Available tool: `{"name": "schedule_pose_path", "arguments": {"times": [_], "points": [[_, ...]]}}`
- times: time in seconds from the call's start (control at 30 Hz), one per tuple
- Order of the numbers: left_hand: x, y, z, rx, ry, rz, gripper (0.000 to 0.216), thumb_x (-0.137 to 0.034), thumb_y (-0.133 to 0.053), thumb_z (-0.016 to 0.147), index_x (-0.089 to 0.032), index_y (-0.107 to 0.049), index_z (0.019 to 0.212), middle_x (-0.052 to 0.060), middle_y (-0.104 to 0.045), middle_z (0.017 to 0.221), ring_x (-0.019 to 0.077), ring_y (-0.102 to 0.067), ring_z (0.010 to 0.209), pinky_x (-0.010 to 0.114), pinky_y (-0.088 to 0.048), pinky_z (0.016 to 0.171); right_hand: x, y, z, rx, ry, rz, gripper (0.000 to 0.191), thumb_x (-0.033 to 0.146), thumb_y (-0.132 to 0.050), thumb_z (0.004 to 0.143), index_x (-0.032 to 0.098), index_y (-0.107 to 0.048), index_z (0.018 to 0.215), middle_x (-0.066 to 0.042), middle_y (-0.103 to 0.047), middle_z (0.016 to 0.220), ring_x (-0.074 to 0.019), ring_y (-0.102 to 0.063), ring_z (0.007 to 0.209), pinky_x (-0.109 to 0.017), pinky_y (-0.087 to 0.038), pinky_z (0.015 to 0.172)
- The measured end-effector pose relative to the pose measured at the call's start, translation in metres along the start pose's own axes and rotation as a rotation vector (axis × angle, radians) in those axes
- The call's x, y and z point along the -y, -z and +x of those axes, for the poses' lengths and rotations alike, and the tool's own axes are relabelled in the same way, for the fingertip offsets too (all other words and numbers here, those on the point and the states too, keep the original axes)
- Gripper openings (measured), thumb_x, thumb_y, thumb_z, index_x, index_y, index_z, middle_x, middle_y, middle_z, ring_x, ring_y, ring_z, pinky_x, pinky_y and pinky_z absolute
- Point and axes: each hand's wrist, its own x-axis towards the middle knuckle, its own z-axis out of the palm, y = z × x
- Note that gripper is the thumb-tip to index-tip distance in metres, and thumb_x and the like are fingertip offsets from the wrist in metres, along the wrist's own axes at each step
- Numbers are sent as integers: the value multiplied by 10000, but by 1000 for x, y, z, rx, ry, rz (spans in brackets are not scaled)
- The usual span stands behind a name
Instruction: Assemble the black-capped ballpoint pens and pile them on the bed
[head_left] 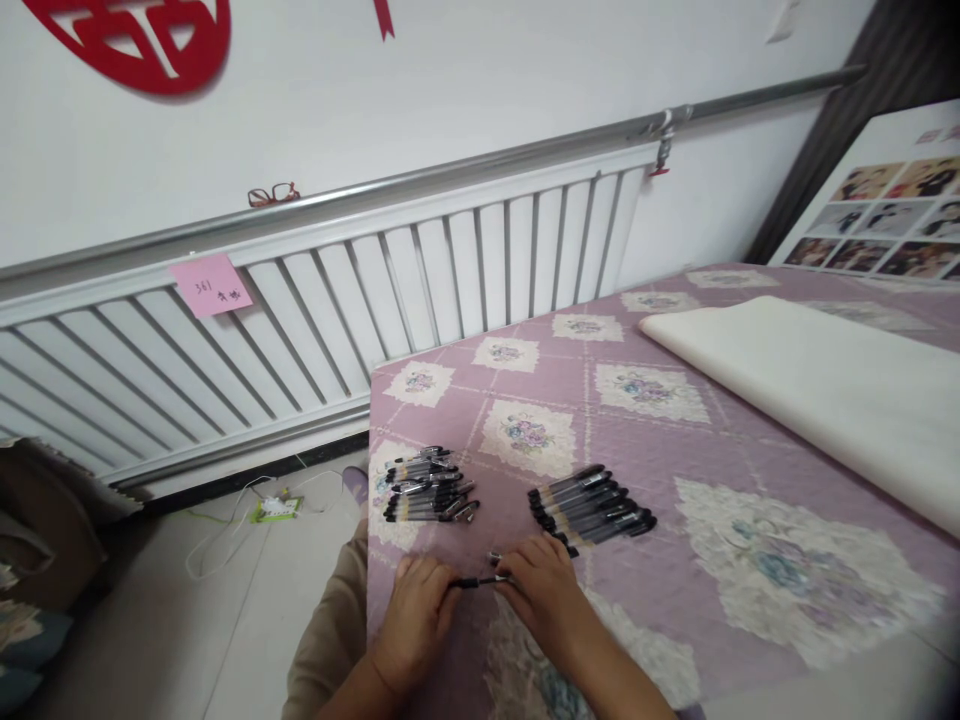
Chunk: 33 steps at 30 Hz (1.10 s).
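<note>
In the head view, a black pen lies level between my two hands, low over the bed's near edge. My left hand is closed round its left end. The fingers of my right hand pinch the thin right end, which they partly hide. A small dark and silvery piece shows by my right fingertips; I cannot make out what it is. Beyond my left hand is a loose pile of pens. A row of black-capped pens lies side by side just beyond my right hand.
A purple flowered bedspread covers the bed. Folded cream cloth lies at the right. Behind stands a white radiator with a pink note; glasses rest on its pipe. A power strip is on the floor.
</note>
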Motion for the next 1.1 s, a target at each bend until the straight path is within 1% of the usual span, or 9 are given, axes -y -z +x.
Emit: {"name": "schedule_pose_path", "arguments": {"times": [0.13, 0.27, 0.37, 0.53, 0.6, 0.7, 0.8, 0.93, 1.1], "points": [[1, -2, 0, -13, 30, 11, 126, -200, -483, 893, -223, -607, 900, 26, -612, 841, 211, -553, 824, 384, -424, 799, -7, 11, -2, -20, 0, 22, 58, 213, -652, 824, 249, -623, 859, -5, -634, 875, -196, -553, 897, -347, -347, 850], [2, -4, -1, 0, 34, 30, 119, -203, -482, 895, -220, -600, 898, 32, -601, 843, 219, -538, 828, 388, -417, 784, -7, 17, -3, -6, -20, 60, 61, 197, -645, 830, 242, -614, 858, -4, -628, 885, -197, -544, 910, -339, -349, 849], [3, -5, -2, 15, 3, 40, 131, -187, -485, 889, -218, -601, 940, 37, -605, 868, 217, -540, 838, 384, -415, 785, -2, 12, -3, 33, -12, 51, 62, 204, -662, 817, 242, -618, 837, -1, -638, 876, -202, -547, 903, -363, -338, 876], [0, -3, -3, 51, -80, 81, 330, -158, -484, 886, -257, -533, 1197, 48, -614, 966, 225, -543, 906, 424, -402, 857, 13, -6, 0, 101, 32, 10, 72, 197, -665, 809, 247, -625, 844, 2, -648, 904, -206, -544, 943, -393, -306, 941], [-2, -2, -4, 88, -112, 79, 347, -161, -485, 891, -263, -514, 1221, 49, -614, 985, 222, -546, 911, 430, -400, 874, 17, -11, 1, 101, 47, 9, 66, 218, -668, 813, 251, -634, 859, -2, -654, 908, -206, -542, 947, -392, -303, 952], [-4, 0, -3, 109, -130, 56, 304, -166, -504, 887, -242, -524, 1181, 47, -618, 992, 216, -553, 912, 435, -393, 910, 21, -15, 2, 83, 66, 9, 52, 254, -673, 818, 254, -648, 864, -2, -662, 879, -200, -546, 936, -380, -303, 956], [-3, -1, -3, 111, -111, 41, 243, -171, -523, 887, -241, -555, 1117, 28, -626, 934, 206, -564, 878, 429, -394, 913, 21, -16, 3, 89, 68, 13, 49, 284, -680, 820, 256, -657, 852, 4, -671, 868, -190, -551, 932, -373, -289, 971], [2, -4, -3, 87, -111, 41, 176, -177, -535, 887, -249, -599, 1033, 13, -626, 878, 198, -571, 836, 402, -409, 862, 19, -13, 4, 96, 46, 13, 75, 289, -708, 799, 244, -654, 824, 5, -673, 887, -184, -552, 934, -379, -255, 998], [3, -6, -3, 30, -66, 30, 159, -130, -526, 847, -229, -624, 923, 13, -611, 827, 195, -555, 803, 375, -400, 807, 15, -14, 2, 86, 66, 23, 108, 270, -739, 768, 243, -642, 805, 16, -662, 859, -186, -553, 906, -364, -284, 949]]}}
